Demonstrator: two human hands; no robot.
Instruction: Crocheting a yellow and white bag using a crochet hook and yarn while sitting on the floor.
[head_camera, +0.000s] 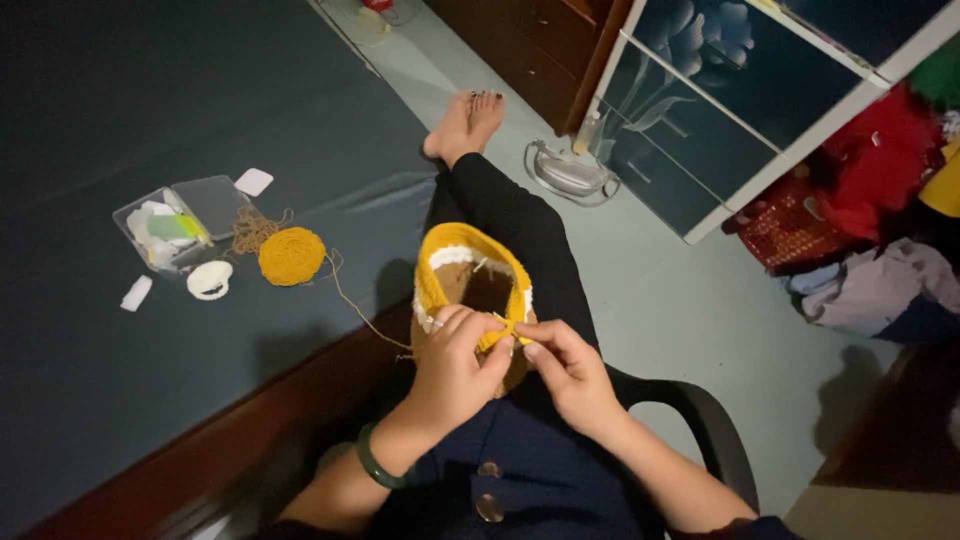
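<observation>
A half-made crocheted piece (470, 285), brown inside with a white stripe and a mustard rim, rests on the person's lap. The left hand (455, 365) grips its near rim, fingers clamped on the mustard edge. The right hand (570, 375) meets it just to the right of that rim, fingers pinched together on the same edge. A strand of yarn runs from the piece left to a mustard yarn ball (291, 256) on the dark bed (120, 100), beside a clear plastic box (180, 222)
</observation>
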